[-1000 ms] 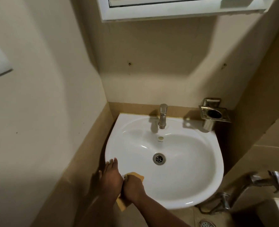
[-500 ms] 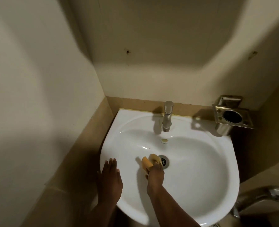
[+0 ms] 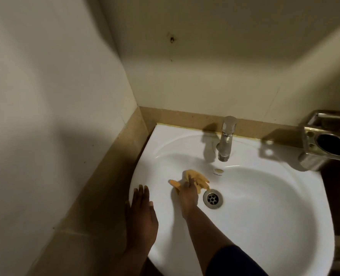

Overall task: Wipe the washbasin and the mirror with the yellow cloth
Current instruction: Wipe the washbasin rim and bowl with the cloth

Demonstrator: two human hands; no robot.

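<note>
Our right hand (image 3: 187, 193) grips the bunched yellow cloth (image 3: 197, 179) inside the basin (image 3: 264, 196), at about ten o'clock from the drain (image 3: 212, 198) and seven o'clock from the tap (image 3: 225, 138). Our left hand (image 3: 142, 213) lies flat, fingers straight, on the basin's rim at nine o'clock, seemingly bracing. A metal holder (image 3: 327, 140) hangs at two o'clock.

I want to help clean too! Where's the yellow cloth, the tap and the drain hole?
yellow cloth (image 3: 199, 179), head view, on the bunched folds beyond the knuckles.
tap (image 3: 225, 141), head view, on the middle of its metal body.
drain (image 3: 212, 199), head view, on the centre of the grate.
</note>
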